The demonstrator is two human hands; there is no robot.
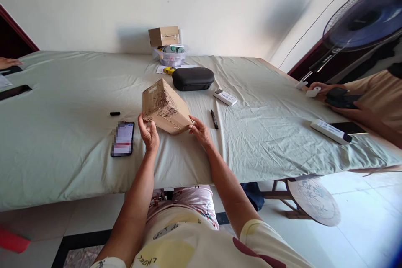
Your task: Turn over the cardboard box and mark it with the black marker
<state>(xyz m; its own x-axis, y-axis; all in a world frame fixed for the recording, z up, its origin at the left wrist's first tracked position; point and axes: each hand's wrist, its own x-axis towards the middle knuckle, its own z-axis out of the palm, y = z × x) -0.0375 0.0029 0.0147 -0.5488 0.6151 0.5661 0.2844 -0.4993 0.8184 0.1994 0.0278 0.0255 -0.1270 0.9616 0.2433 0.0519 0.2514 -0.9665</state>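
Observation:
A brown cardboard box (166, 109) with dark scribbles across its faces is tilted between my two hands. My left hand (148, 135) grips its lower left corner, thumb towards me. At the lower right corner, the fingers of my right hand (199, 131) pinch the box's edge. To the right of that hand lies a black marker pen (214, 119) on the cloth. A small black pen cap (115, 113) and a phone (123, 139) with a lit, blurred screen are left of my left hand. The underside of the box is hidden.
Behind the box sit a black hard case (193, 79), a white-and-black small carton (225, 97) and a plastic basket (171, 56) with another cardboard box (163, 36) on top. A person at the right holds a dark device (342, 99); another person's hand (9, 63) shows far left.

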